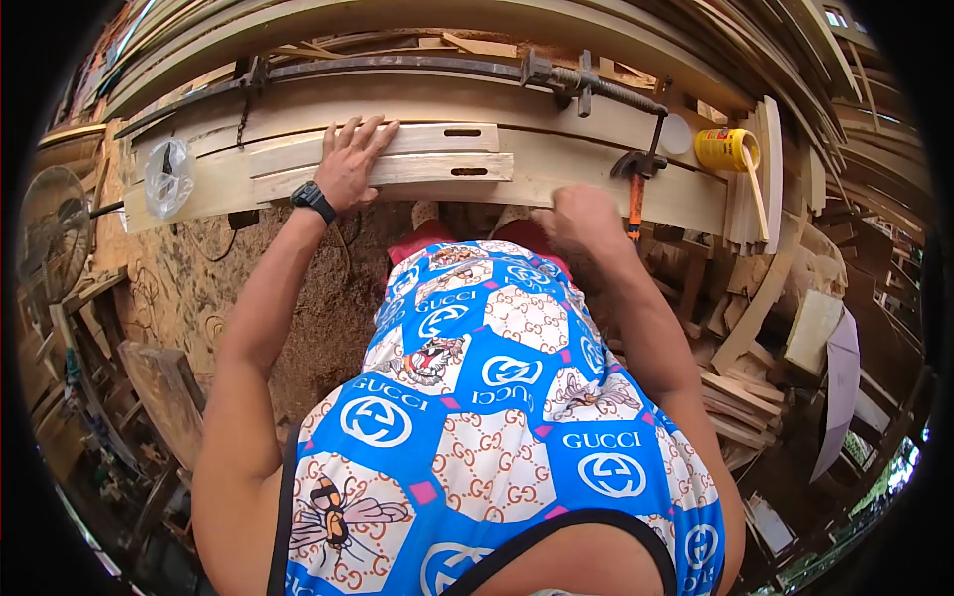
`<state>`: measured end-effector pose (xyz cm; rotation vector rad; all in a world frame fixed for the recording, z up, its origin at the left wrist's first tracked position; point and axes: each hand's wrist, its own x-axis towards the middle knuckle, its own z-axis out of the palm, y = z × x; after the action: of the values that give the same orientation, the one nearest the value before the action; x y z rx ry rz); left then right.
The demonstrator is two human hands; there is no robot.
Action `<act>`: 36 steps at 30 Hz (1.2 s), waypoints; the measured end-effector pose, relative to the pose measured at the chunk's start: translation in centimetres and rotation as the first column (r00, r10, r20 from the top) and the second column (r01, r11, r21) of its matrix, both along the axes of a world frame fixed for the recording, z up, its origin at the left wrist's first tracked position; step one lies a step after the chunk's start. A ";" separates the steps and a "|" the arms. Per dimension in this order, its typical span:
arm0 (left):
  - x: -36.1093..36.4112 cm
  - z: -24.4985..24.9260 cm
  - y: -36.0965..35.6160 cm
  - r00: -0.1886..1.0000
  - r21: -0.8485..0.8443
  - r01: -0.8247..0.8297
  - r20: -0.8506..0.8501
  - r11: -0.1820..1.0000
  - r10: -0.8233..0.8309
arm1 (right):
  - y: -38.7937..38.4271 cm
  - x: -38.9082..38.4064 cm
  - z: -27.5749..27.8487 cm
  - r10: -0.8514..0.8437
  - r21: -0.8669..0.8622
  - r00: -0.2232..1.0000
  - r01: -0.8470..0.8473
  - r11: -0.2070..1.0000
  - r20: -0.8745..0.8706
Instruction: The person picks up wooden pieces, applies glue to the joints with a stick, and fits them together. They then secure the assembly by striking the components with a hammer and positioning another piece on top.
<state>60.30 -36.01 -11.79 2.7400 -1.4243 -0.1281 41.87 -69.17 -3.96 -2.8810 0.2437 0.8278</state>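
Note:
Two pale wooden slats [437,171], each with a dark slot near its right end, lie side by side on the plank bench [556,149]. My left hand [348,159] rests across them, fingers spread and lying on the wood, with a black watch [314,200] at the wrist. Near the bench's front edge, right of the slats, is my right hand [586,214]. Its fingers are curled in and slightly blurred, and whatever they may hold is hidden. A hammer [636,189] with an orange and black handle lies farther right, its handle over the front edge.
A long bar clamp [397,68] stretches along the bench's back. At the right are a yellow container [725,149] with a stick, a round whitish lid [676,134] and stacked strips [763,189]. A clear plastic bag [169,177] lies left, near a fan [55,223]. Wood offcuts [740,397] pile up lower right.

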 end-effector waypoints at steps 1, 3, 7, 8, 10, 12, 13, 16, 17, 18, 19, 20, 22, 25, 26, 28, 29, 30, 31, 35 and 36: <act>-0.8 0.1 -0.3 0.997 -0.018 -0.055 0.045 0.998 0.056 | -1.7 -1.2 0.3 -0.069 -0.005 0.998 0.069 0.998 -0.004; -2.7 0.1 -1.3 0.989 -0.019 -0.114 0.087 0.993 0.116 | -5.0 -4.3 -0.1 -0.217 0.023 0.976 0.217 0.976 0.005; -7.0 1.0 -6.0 0.989 -0.407 -0.140 -0.015 0.903 0.147 | -8.9 -9.4 -1.5 -0.459 0.130 0.887 0.460 0.878 -0.041; -8.1 1.0 -7.3 0.991 -0.440 -0.131 -0.042 0.888 0.125 | -9.5 -10.0 -1.8 -0.451 0.142 0.892 0.452 0.881 -0.041; -9.6 0.8 -9.8 0.992 -0.461 -0.129 -0.065 0.878 0.112 | -10.2 -10.9 -2.2 -0.483 0.151 0.871 0.491 0.858 -0.089; -10.9 0.8 -11.7 0.964 -0.481 -0.254 -0.055 0.839 0.261 | -10.6 -11.0 -2.1 -0.461 0.187 0.883 0.470 0.862 -0.095; -11.1 0.6 -12.1 0.963 -0.473 -0.258 -0.051 0.843 0.266 | -11.0 -10.8 -2.0 -0.449 0.212 0.887 0.462 0.861 -0.106; -11.5 0.9 -13.5 0.913 -0.226 -0.359 0.118 0.906 0.391 | -12.5 -10.1 -2.1 -0.446 0.285 0.890 0.454 0.844 -0.098; -11.5 1.0 -14.1 0.913 -0.219 -0.356 0.125 0.908 0.388 | -13.1 -9.7 -2.1 -0.447 0.294 0.889 0.455 0.841 -0.098; -11.6 0.8 -14.5 0.901 -0.128 -0.392 0.145 0.911 0.408 | -13.7 -9.3 -2.2 -0.418 0.301 0.907 0.414 0.859 -0.055; -11.7 0.8 -14.4 0.886 -0.044 -0.429 0.173 0.902 0.430 | -13.9 -8.9 -2.1 -0.385 0.305 0.923 0.367 0.879 -0.001; -11.5 0.9 -14.8 0.886 0.032 -0.441 0.172 0.897 0.430 | -14.5 -8.3 -2.2 -0.365 0.300 0.931 0.350 0.887 -0.006; -11.1 0.8 -15.2 0.896 0.126 -0.443 0.110 0.888 0.431 | -15.1 -7.5 -1.9 -0.338 0.302 0.941 0.318 0.899 0.014; -10.0 -0.4 -13.4 0.919 0.097 -0.395 0.059 0.914 0.391 | -15.7 -6.5 -2.6 -0.278 0.336 0.959 0.242 0.910 0.063; -9.4 -0.3 -12.0 0.931 -0.067 -0.357 -0.105 0.932 0.350 | -15.3 -6.0 -2.5 -0.270 0.350 0.961 0.233 0.907 0.060; -9.3 0.2 -10.2 0.875 -0.305 -0.393 -0.414 0.867 0.251 | -14.9 -5.4 -2.4 -0.260 0.372 0.965 0.224 0.901 0.048; -9.8 0.7 -9.9 0.875 -0.302 -0.396 -0.411 0.867 0.256 | -14.8 -5.0 -2.4 -0.224 0.371 0.973 0.191 0.909 0.048; -10.4 1.2 -9.7 0.829 -0.437 -0.480 -0.509 0.761 0.231 | -14.6 -4.7 -2.3 -0.188 0.367 0.981 0.158 0.917 0.048; -11.0 1.7 -9.5 0.782 -0.546 -0.563 -0.595 0.620 0.186 | -14.3 -4.6 -2.2 -0.182 0.369 0.982 0.151 0.917 0.052; -11.5 2.4 -7.3 0.628 -0.451 -0.776 -0.618 0.441 0.472 | -13.4 -3.4 -2.5 -0.114 0.403 0.982 0.043 0.914 0.152; -11.5 3.3 -7.3 0.601 -0.445 -0.799 -0.622 0.405 0.502 | -13.2 -2.8 -2.9 -0.113 0.407 0.983 0.045 0.912 0.144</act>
<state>48.83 -43.28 -8.46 2.1866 -0.0774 -0.0728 39.04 -82.37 -6.85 -2.5130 0.1497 0.5429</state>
